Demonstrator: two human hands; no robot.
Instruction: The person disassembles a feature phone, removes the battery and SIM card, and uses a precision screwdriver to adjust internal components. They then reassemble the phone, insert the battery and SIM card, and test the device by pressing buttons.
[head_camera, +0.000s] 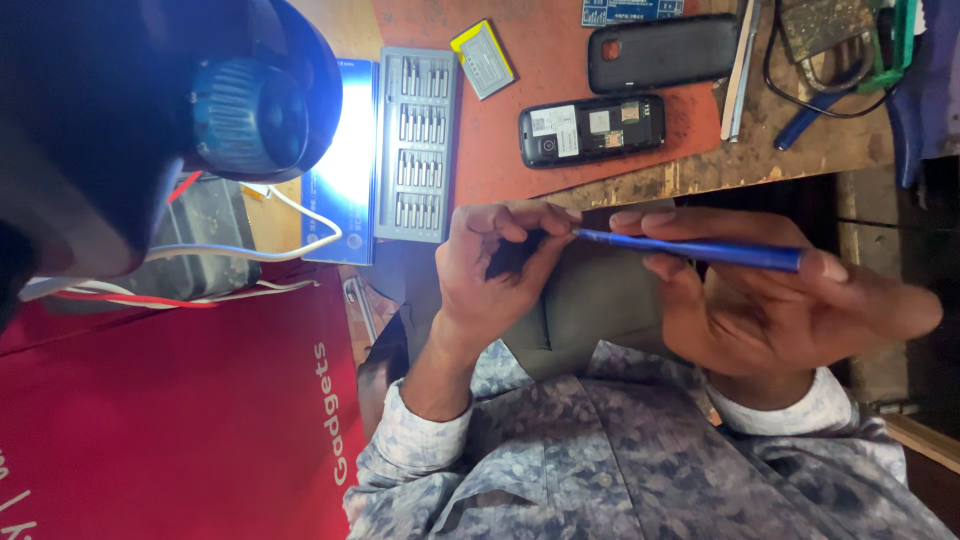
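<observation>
Here the right hand (770, 300) holds a blue screwdriver (690, 250), fingers clamped; the left hand (495, 265) pinches its tip, perhaps a bit, which could slip and drop off the tabletop (780, 155).

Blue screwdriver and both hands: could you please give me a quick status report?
Right hand grips blue screwdriver. Left hand pinches its tip end. Opened phone lies apart on red mat. Nothing between.

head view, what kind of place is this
Probably a phone repair bench. An opened phone lies beside its back cover on a red mat, next to a bit set. The right hand holds a blue screwdriver.
</observation>
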